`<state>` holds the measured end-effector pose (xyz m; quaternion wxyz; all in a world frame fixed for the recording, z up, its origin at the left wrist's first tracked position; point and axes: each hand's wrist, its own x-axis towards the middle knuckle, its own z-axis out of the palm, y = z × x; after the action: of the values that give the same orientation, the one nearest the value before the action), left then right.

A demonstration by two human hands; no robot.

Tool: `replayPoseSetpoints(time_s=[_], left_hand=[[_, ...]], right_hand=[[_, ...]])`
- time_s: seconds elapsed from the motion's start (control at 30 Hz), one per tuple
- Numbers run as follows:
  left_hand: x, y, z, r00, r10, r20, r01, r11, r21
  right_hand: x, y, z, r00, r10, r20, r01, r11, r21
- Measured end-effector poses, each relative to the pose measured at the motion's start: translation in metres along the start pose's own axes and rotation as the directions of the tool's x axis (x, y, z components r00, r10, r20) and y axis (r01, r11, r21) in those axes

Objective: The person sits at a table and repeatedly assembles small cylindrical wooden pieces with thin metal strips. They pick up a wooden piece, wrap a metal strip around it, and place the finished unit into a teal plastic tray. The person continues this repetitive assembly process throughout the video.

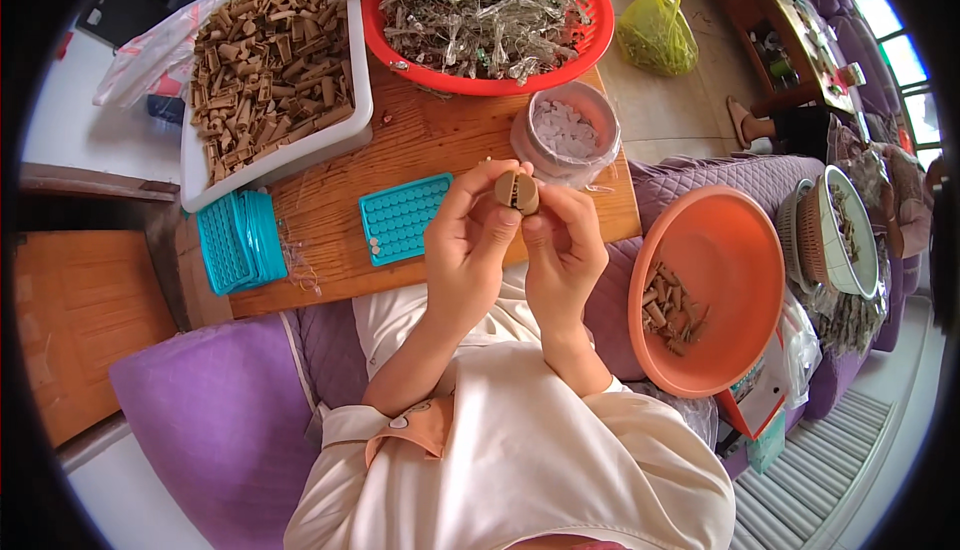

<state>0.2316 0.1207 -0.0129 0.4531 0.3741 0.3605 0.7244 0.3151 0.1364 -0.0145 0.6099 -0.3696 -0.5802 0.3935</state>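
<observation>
Fingertips of both my hands meet around a small brown plastic casing (504,190) above the table's front edge. It shows two rounded halves with a dark gap between them, and something thin lies in the gap, too small to make out. My left hand (468,255) pinches the casing from the left with thumb and fingers. From the other side my right hand (558,262) grips it the same way. Close to my left hand lies a turquoise tray (405,218) with rows of round hollows and a few small pale discs at its lower left corner.
Brown casing pieces fill a white tub (366,100) at the back left. A red basket (597,38) heaped with clear-wrapped wiry parts stands behind. Nearby are a bucket of white bits (565,130), stacked turquoise trays (240,240) and, right, an orange basin (735,280). Another person sits far right.
</observation>
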Motion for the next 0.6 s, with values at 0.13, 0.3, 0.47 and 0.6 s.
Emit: replayPoseSetpoints(time_s=[0.13, 0.3, 0.47, 0.6], left_hand=[[-0.003, -0.003, 0.000, 1.000, -0.016, 0.016, 0.014, 0.997, 0.074], [-0.002, 0.002, 0.006, 0.999, -0.030, 0.031, 0.024, 0.985, 0.171], [-0.002, -0.004, 0.008, 1.000, -0.024, 0.020, 0.021, 0.988, 0.152], [-0.002, -0.002, 0.004, 0.998, -0.068, 0.008, 0.065, 0.974, 0.219]], right_hand=[[-0.003, 0.007, -0.002, 1.000, 0.018, -0.009, -0.018, 0.999, 0.033], [-0.008, 0.014, -0.005, 0.997, 0.042, -0.061, -0.037, 0.996, 0.085], [-0.007, 0.015, -0.007, 0.996, 0.014, -0.089, -0.012, 1.000, 0.028], [-0.007, 0.014, -0.005, 0.997, 0.054, -0.056, -0.052, 0.998, 0.044]])
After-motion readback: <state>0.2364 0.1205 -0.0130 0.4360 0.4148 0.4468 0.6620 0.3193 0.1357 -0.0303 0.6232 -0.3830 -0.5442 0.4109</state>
